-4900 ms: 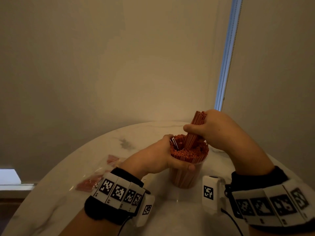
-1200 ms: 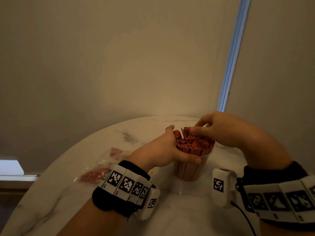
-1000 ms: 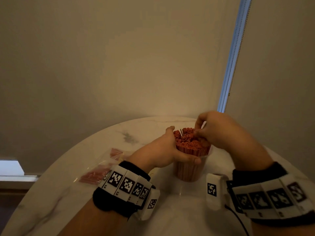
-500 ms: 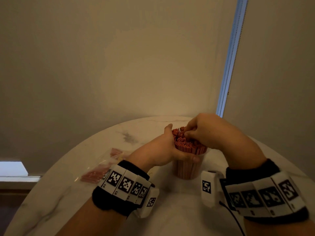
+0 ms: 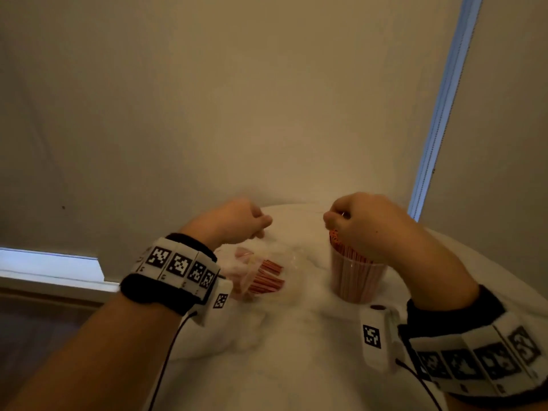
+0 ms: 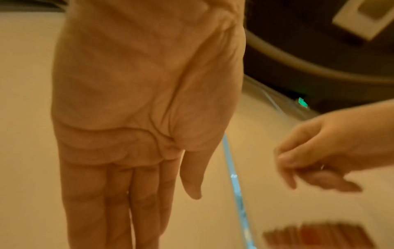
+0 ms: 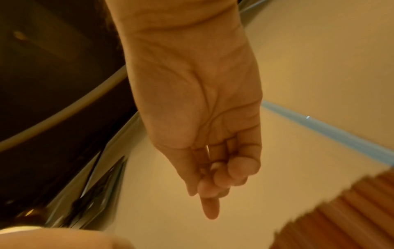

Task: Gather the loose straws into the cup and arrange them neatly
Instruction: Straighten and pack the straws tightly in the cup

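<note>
A clear plastic cup (image 5: 357,277) packed with thin red-orange straws (image 5: 353,262) stands upright on the white marble-patterned round surface (image 5: 296,351), at about 3 o'clock from the middle of the head view. At about 9 o'clock from the cup, well apart from it, lies a crumpled clear plastic bag (image 5: 255,274) with a small bundle of the same red-orange straws (image 5: 267,277) lying flat in or on it.

The right hand (image 5: 364,223) hovers over the cup's 12 o'clock rim with its fingers curled in and thumb against them. In the right wrist view a thin pale sliver shows between the curled fingers (image 7: 221,173), perhaps a single straw, but the blur makes it impossible to tell whether anything is truly pinched. The left hand (image 5: 234,221) hangs above the far edge of the bag. The left wrist view shows its fingers (image 6: 119,202) straight and together, thumb relaxed, holding nothing.

The step in hand looks like fetching the remaining bundle from the bag. The cup is already dense, so the loose straws are best taken as one aligned bundle, gripped near the middle so the ends stay level. The bag is light and will likely slide or lift with the straws, so one hand should pin it while the other draws them out. At the cup, steady the wall with the free hand, open a gap among the standing straws, and slide the bundle in vertically, then tap the tops level.
</note>
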{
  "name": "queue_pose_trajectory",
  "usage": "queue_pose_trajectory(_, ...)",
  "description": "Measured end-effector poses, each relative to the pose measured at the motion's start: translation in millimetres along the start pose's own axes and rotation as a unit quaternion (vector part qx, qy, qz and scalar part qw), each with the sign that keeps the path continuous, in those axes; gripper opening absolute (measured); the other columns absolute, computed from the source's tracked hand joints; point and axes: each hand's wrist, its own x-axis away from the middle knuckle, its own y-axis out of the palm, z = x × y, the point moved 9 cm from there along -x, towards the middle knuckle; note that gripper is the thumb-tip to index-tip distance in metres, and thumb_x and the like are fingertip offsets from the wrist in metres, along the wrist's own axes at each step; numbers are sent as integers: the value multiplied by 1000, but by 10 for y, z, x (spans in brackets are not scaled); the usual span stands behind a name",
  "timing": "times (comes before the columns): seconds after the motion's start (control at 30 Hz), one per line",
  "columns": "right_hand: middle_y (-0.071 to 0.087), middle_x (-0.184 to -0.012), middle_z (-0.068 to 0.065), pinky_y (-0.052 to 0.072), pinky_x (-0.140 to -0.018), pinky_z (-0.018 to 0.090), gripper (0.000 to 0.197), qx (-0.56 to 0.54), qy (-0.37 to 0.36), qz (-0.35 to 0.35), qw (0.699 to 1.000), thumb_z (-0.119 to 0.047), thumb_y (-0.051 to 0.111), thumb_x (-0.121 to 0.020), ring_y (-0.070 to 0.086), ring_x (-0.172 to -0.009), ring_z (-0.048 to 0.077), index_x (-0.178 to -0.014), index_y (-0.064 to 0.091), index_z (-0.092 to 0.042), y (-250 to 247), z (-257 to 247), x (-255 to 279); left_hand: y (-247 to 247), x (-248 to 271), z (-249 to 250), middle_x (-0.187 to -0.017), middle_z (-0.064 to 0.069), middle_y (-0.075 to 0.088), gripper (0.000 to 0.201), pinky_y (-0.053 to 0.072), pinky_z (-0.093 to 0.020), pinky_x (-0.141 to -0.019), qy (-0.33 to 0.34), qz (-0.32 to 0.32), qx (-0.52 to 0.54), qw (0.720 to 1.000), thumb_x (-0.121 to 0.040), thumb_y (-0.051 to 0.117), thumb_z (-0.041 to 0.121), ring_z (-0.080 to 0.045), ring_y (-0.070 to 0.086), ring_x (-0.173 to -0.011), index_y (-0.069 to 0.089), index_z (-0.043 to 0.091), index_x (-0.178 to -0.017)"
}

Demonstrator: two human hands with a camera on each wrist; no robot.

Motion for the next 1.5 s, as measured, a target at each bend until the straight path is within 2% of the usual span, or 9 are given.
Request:
queue_pose_trajectory(0.13,70,-111,7,55,-90,39,29,67,-22,-187,980,-13,45,-100,65,-100,25,-114,69,-13,830,-340,120,200,27,-796,-145,-12,55,60,41,-37,-105,-82,-68,-187,977,-103,46,51,-29,53,-130,54,7,-143)
queue_pose_trajectory(0.27,65,-121,17,47,-82,32,30,186,-78,-292,935,-17,50,-100,59,-94,31,-123,63,-2,1511,-618,6,627,97,-1077,-138,-10,59,79,41,-33,-92,-59,-182,-277,942,-88,52,75,-28,56,-121,54,15,-139)
queue_pose_trajectory(0.37,67,-115,16,39,-77,30,45,245,-113,-301,915,-40,61,-95,60,-97,34,-121,64,-3,1812,-726,-132,706,71,-1126,-135,-10,62,69,42,-35,-94,-57,-177,-282,941,-91,52,69,-29,58,-118,60,14,-131)
queue_pose_trajectory(0.63,60,-82,11,41,-67,32,15,260,-89,-235,932,-13,53,-94,54,-78,28,-93,66,-6,1996,-647,-429,702,42,-1105,-141,-10,58,50,41,-36,-104,-46,-149,-266,951,-103,49,46,-29,56,-127,56,12,-140)
queue_pose_trajectory(0.8,68,-108,14,41,-70,31,23,292,-71,-261,917,-19,53,-98,52,-79,25,-110,67,-5,2024,-555,-413,682,24,-1111,-139,-9,60,57,41,-31,-94,-39,-138,-263,954,-98,53,57,-29,58,-123,57,15,-137)
queue_pose_trajectory(1.0,56,-102,9,48,-91,39,30,313,-40,-326,891,-23,48,-99,55,-92,29,-123,61,-10,2032,-495,-275,705,-8,-1180,-135,-10,63,59,44,-33,-98,-46,-126,-257,957,-95,55,58,-29,60,-121,59,15,-135)
queue_pose_trajectory(1.3,52,-78,9,44,-73,41,17,336,-77,-372,862,1,39,-95,48,-66,26,-96,57,-1,1616,-412,102,707,58,-1172,-136,-11,62,58,43,-35,-99,-47,-136,-234,962,-97,49,61,-30,59,-121,58,15,-132)
queue_pose_trajectory(1.4,64,-108,23,50,-80,43,30,350,-83,-375,854,4,37,-97,58,-85,35,-113,61,10,1399,-287,322,725,68,-1182,-141,-12,57,55,40,-35,-99,-51,-145,-230,961,-101,42,57,-29,56,-124,55,14,-134)
queue_pose_trajectory(1.5,61,-121,22,46,-78,37,33,294,-81,-326,895,-7,36,-103,60,-99,33,-125,58,5,1127,-216,454,707,88,-1174,-161,-17,34,66,30,-38,-115,-79,-144,-209,964,-105,31,56,-30,38,-144,32,12,-155)
